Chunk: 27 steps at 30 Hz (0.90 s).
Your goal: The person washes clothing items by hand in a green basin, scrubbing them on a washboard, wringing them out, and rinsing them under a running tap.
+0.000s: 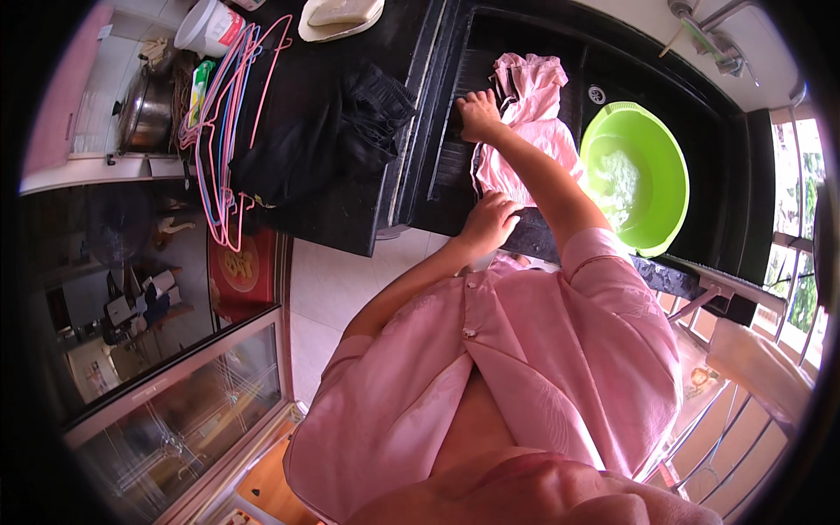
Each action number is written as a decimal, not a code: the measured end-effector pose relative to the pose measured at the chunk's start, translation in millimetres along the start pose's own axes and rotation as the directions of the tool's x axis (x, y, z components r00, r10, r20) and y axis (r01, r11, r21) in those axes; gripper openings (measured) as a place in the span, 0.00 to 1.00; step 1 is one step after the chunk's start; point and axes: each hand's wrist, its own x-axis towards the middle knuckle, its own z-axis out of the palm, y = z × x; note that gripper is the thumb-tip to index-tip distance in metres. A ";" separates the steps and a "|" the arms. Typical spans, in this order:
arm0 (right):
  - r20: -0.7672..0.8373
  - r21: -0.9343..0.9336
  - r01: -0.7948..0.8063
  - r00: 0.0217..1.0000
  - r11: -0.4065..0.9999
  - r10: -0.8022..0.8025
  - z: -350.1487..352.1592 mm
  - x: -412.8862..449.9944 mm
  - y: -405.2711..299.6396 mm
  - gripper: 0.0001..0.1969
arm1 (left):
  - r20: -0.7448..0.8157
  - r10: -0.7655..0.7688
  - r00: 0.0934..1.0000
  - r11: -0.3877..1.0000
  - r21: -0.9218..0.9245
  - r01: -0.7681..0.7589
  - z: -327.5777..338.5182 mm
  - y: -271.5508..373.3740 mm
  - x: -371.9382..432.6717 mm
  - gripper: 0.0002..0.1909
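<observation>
A pink garment (525, 141) with dark trim along its left side lies crumpled on the ribbed black washboard (453, 161) of the sink. At the trim is my right hand (479, 116), palm down, its bent fingers on the board beside the cloth. My left hand (489, 223) rests at the sink's front edge, fingers touching the garment's lower hem. How firmly either hand holds the cloth is not visible. Close on the right, a lime-green plastic basin (666, 164) stands in the black sink basin (715, 170), with foamy or rippling water (617, 174) inside.
A drain (596, 95) lies behind the basin, and a faucet (718, 56) is at upper right. On the left counter are dark clothing (321, 138), pink and blue hangers (220, 138), a soap bar (344, 11) on a dish, a white tub (210, 29) and a metal pot (147, 115).
</observation>
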 end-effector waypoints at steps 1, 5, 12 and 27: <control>-0.026 0.050 -0.030 0.999 0.998 0.031 -6.2 -3.3 5.4 0.31 | -0.002 -0.004 1.000 0.998 0.065 0.004 -1.7 -5.9 -1.0 0.15; -0.261 0.626 -0.063 0.922 0.777 0.285 -23.0 -13.4 56.8 0.26 | 0.160 -0.123 0.979 0.975 0.201 0.090 -0.5 -10.5 19.5 0.17; -0.100 0.942 -0.163 0.698 0.293 0.709 -103.4 -98.9 101.9 0.31 | -0.165 -0.291 0.943 0.956 -0.017 0.292 -6.4 -43.5 112.3 0.09; 0.106 0.931 -0.324 0.679 0.167 0.727 -4.7 -226.2 209.9 0.33 | -0.257 -0.632 0.731 0.523 0.554 0.647 9.3 -90.2 119.9 0.40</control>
